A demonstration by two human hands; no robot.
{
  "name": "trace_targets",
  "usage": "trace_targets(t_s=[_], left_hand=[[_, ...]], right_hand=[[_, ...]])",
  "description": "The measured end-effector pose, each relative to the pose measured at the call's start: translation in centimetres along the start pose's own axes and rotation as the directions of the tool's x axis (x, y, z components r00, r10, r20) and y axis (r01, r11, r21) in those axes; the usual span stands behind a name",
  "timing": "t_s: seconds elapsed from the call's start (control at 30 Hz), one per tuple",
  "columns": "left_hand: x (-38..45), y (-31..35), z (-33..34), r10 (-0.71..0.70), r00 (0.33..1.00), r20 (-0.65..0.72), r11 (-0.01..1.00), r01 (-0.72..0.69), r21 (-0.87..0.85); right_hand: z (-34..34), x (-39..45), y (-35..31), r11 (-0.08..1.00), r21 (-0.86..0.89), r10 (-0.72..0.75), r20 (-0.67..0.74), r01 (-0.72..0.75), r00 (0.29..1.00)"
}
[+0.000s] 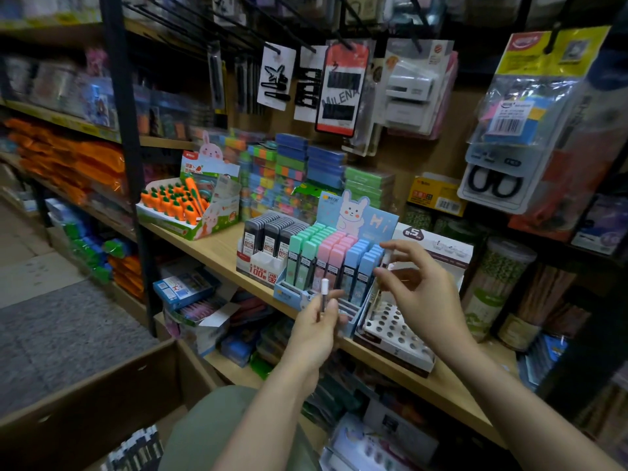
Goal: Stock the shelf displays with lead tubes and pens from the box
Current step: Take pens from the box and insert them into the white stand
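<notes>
My left hand (317, 322) is closed around a thin white-capped pen (324, 289), held upright in front of the shelf. My right hand (419, 285) hovers just above the white pen display tray with round holes (396, 329); its thumb and forefinger pinch another slim pen (382, 277) standing at the tray's back left corner. Left of that tray stands the bunny display of green, pink and blue lead tubes (331, 263). Further left is a display of dark lead tubes (268, 237). The cardboard box (102, 399) sits at the lower left, with dark pens (136, 450) showing inside.
A wooden shelf (217, 248) carries the displays, a carrot-pen box (185, 207) and stacked coloured packs (292, 171). Hair clips and scissors packs (516, 130) hang from hooks above. A black upright post (131, 158) stands at the left. Jars (499, 283) crowd the right.
</notes>
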State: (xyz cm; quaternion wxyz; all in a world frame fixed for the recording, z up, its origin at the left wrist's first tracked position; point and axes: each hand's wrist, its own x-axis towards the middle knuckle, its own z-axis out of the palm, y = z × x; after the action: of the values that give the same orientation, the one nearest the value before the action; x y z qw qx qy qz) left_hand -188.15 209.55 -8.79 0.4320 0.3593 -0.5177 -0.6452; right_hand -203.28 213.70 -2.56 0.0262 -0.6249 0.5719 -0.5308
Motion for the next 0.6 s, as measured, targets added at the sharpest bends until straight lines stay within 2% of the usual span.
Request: trace_targets(t_s=[0.13, 0.23, 0.6], left_hand=[[0.0, 0.1, -0.1, -0.050, 0.999, -0.009, 0.997, 0.050, 0.057], [0.0, 0.2, 0.2, -0.083, 0.996, -0.023, 0.995, 0.082, -0.052], [0.0, 0.0, -0.1, -0.076, 0.997, 0.010, 0.994, 0.077, -0.078]], right_hand=[[0.0, -0.9, 0.8, 0.992, -0.085, -0.099, -0.026, 0.096, 0.995], [0.1, -1.0, 1.4, 0.992, -0.086, -0.096, -0.079, 0.089, 0.992], [0.3, -0.7, 1.9, 0.971, -0.185, -0.176, -0.105, 0.155, 0.979]])
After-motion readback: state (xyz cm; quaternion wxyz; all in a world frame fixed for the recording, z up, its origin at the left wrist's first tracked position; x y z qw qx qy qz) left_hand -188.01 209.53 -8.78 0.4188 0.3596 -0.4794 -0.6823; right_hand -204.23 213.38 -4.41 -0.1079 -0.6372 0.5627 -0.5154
